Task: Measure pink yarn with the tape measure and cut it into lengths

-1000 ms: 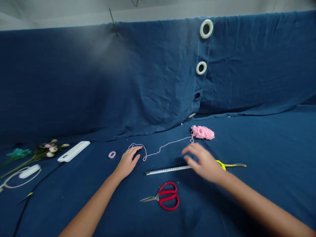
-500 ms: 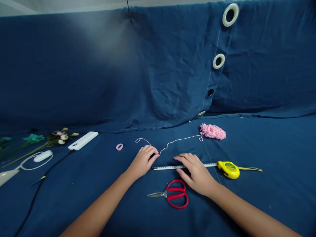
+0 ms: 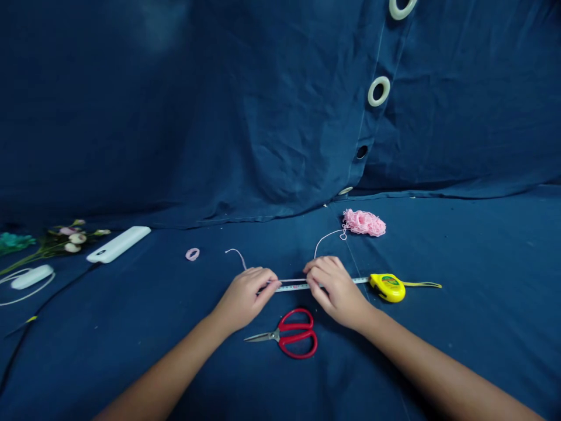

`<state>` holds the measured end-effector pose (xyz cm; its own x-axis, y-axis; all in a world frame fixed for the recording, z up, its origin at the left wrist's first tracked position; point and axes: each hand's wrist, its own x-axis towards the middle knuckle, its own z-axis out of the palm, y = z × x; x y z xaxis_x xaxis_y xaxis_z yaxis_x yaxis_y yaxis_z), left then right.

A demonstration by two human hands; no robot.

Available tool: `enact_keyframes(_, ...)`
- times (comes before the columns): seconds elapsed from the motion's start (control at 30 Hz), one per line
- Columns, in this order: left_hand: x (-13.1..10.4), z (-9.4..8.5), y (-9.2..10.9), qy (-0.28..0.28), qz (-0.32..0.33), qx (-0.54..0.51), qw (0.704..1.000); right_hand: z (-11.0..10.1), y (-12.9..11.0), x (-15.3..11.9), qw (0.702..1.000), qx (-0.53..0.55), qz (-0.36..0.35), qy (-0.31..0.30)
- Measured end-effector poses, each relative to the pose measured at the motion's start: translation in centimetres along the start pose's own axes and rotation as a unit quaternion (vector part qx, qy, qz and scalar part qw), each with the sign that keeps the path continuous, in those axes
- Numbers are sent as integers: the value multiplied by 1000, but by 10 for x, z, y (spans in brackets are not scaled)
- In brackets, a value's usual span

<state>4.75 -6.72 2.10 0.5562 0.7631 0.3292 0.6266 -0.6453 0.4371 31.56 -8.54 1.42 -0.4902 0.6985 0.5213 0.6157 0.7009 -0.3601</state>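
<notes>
Pink yarn (image 3: pixel 293 280) runs taut between my two hands, just above the extended white tape blade (image 3: pixel 293 287). My left hand (image 3: pixel 248 294) pinches the yarn near the blade's left part, and a loose yarn end sticks out behind it. My right hand (image 3: pixel 335 290) pinches the yarn farther right, over the blade. From there the yarn curves back to a pink bundle (image 3: pixel 364 223). The yellow tape measure case (image 3: pixel 387 287) lies to the right of my right hand. Red-handled scissors (image 3: pixel 284 334) lie in front of the blade, tips pointing left.
A small pink yarn ring (image 3: pixel 192 254) lies left of the hands. Farther left are a white power bank (image 3: pixel 119 244) with a black cable, artificial flowers (image 3: pixel 73 238) and a white corded device (image 3: pixel 32 277). A blue curtain (image 3: pixel 245 117) hangs behind.
My right hand has taken hold of the yarn, and the stretch between my hands is now straight along the tape. The view has tilted down and shifted right.
</notes>
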Motion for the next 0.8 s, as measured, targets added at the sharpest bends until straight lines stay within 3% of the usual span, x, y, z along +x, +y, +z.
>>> enact_keyframes(0.23, 3, -11, -39, 73, -54, 4, 996, -54, 58, -7, 974, -214, 68, 26)
enact_keyframes(0.37, 4, -7, -41, 88, -87, 0, 992, -72, 77, -17, 970, -224, 91, 33)
enact_keyframes(0.5, 5, -2, -39, 77, -108, -6, 991, -65, 58, -26, 989, -130, 69, 13)
enact_keyframes(0.6, 6, 0, -42, 89, -129, -8, 988, -46, 30, -29, 996, 2, 13, -85)
enact_keyframes(0.7, 7, 1, -48, 119, -167, -34, 978, -28, 13, -30, 987, 64, 22, -145)
enact_keyframes(0.8, 7, 2, -53, 138, -202, -60, 968, -16, 12, -35, 985, 71, 46, -151)
